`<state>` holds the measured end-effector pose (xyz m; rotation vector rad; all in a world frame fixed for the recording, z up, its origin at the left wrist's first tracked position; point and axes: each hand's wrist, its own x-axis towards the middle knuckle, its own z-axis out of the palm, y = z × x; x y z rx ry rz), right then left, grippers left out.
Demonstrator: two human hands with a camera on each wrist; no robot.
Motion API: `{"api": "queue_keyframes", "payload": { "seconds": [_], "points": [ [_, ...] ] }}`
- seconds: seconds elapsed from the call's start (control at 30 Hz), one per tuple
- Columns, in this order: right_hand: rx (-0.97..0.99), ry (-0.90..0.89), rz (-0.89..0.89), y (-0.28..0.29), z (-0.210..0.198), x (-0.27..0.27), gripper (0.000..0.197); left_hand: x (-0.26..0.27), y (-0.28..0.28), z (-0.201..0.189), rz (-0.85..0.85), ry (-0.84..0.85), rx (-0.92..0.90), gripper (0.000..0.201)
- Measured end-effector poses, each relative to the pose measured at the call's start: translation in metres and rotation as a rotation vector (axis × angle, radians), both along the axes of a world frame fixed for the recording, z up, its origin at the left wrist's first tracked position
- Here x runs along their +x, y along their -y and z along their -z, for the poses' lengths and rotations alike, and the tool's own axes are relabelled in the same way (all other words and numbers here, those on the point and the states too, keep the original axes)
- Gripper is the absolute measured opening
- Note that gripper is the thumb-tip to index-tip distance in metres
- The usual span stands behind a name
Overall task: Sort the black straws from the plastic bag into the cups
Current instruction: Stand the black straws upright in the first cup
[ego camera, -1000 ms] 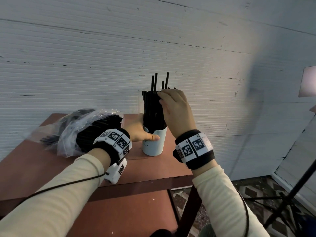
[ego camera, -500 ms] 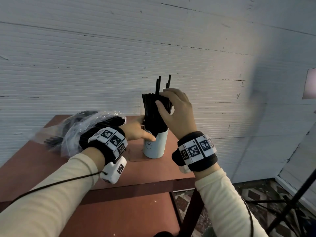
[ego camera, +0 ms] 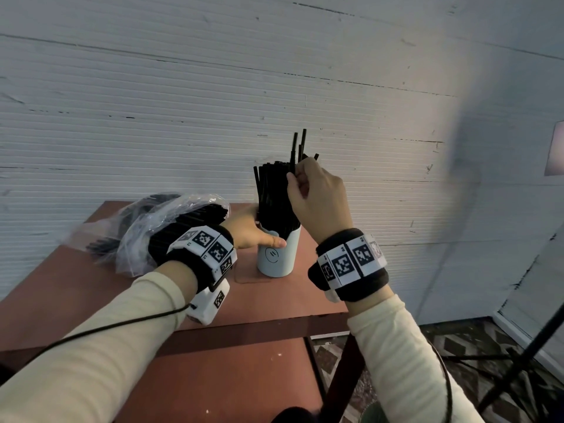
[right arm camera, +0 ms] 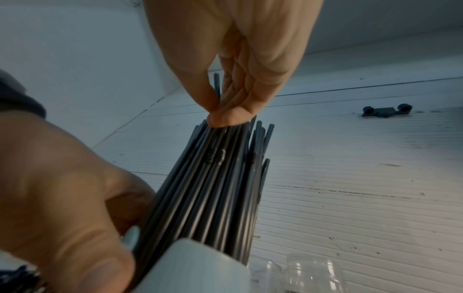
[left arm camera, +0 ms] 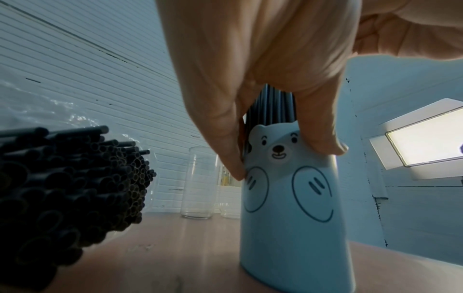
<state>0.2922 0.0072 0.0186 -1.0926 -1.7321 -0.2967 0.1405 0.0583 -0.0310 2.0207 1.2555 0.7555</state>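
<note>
The left hand (ego camera: 250, 232) grips the pale bear-printed cup (ego camera: 276, 254) on the counter (ego camera: 76, 297), likely steadying it while the right hand (ego camera: 320, 199) pinches straws (ego camera: 271, 196) standing packed inside. More straws lie in the plastic bag (ego camera: 146, 233) just left. No readable writing shows.

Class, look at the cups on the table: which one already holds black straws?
The pale blue bear cup, gripped by the left hand. The clear glasses behind it hold no straws.

place: makeshift workroom | corrugated white wall (ego camera: 183, 87) | tripod (ego camera: 525, 355) | patterned floor (ego camera: 457, 346)
</note>
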Motion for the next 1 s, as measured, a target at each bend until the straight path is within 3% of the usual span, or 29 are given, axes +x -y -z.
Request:
{"api": "queue_keyframes", "payload": {
  "seconds": [0.2, 0.4, 0.67, 0.83, 1.0],
  "points": [
    [0.004, 0.001, -0.014, 0.001, 0.006, 0.002, 0.018, -0.001, -0.004, 0.003, -0.007, 0.018, -0.001, 0.056],
    [-0.085, 0.052, -0.02, -0.003, 0.0, -0.001, 0.018, -0.002, -0.005, 0.005, -0.011, 0.02, 0.002, 0.064],
    [-0.251, 0.043, -0.016, 0.0, -0.002, -0.002, 0.014, -0.001, -0.003, 0.004, -0.027, 0.017, 0.022, 0.059],
    [-0.191, 0.1, -0.006, 0.007, -0.001, 0.001, 0.015, 0.0, 0.0, 0.003, -0.053, -0.002, 0.013, 0.063],
    [-0.158, 0.019, -0.013, 0.008, 0.006, 0.003, 0.018, 0.004, 0.003, 0.005, -0.103, 0.013, 0.019, 0.057]
  ]
}}
